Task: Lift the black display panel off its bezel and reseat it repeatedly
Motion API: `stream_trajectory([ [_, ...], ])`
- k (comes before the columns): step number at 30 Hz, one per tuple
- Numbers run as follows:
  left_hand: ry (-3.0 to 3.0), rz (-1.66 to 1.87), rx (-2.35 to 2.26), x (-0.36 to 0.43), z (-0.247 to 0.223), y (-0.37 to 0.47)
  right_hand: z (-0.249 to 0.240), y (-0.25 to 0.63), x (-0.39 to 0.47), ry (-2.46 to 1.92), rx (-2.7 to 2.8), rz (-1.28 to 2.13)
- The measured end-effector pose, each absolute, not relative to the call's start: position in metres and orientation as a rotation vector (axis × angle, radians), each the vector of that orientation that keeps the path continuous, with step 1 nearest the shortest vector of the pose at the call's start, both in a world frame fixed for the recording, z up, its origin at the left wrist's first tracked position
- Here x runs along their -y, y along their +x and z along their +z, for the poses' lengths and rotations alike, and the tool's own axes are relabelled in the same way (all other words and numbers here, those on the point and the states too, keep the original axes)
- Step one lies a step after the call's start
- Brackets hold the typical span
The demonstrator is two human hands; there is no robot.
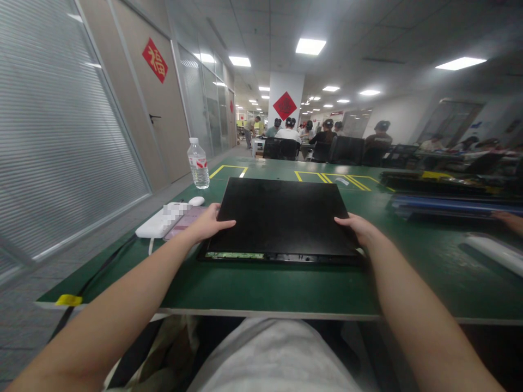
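Pale cloth over your lap (269, 354) lies nearest the camera, on the near side of the black display panel (281, 218), with your bare forearms reaching forward to the panel's two sides. Your left hand (206, 223) is partly closed on the panel's left edge, thumb on the dark face; your right hand (362, 228) holds the right edge the same way. Fingers on both sides are largely hidden, so how firm either grip is, you cannot tell from here.

Along the panel's near edge runs a green circuit board strip (235, 255), bare beside black framing. If the panel tilts or drops toward you, that strip could be scraped or knocked; thumbs pressing unevenly on the face could flex or crack it. Whether the panel sits flush on what is under it does not show.

Left of the panel, on the green table (265, 288), lie a purple packet (186, 220), its contents not visible, a white case (151, 227) and a white mouse (196, 201). Beyond the panel's far left corner stands a capped clear plastic bottle (199, 169); its fill level is unclear, and a sideways swing could tip it. Right of the panel, a co-worker's hand (510, 220) is near a blue-edged slab (449, 206), both blurred.
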State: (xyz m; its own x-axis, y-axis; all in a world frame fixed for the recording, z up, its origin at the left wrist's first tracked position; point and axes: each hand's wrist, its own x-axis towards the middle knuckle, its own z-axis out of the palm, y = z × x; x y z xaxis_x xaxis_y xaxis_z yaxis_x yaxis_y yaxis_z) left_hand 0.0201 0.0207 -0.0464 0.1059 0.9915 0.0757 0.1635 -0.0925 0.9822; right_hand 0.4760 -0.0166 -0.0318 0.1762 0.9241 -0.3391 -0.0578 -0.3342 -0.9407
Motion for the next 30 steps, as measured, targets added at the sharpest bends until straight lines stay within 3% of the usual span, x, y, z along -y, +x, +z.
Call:
stream_trajectory([
  [30,1.369,1.1,-1.213,-0.0144,-0.0396,0.0278,-0.0329,0.4759,0.0144,-1.514,0.853,1.333],
])
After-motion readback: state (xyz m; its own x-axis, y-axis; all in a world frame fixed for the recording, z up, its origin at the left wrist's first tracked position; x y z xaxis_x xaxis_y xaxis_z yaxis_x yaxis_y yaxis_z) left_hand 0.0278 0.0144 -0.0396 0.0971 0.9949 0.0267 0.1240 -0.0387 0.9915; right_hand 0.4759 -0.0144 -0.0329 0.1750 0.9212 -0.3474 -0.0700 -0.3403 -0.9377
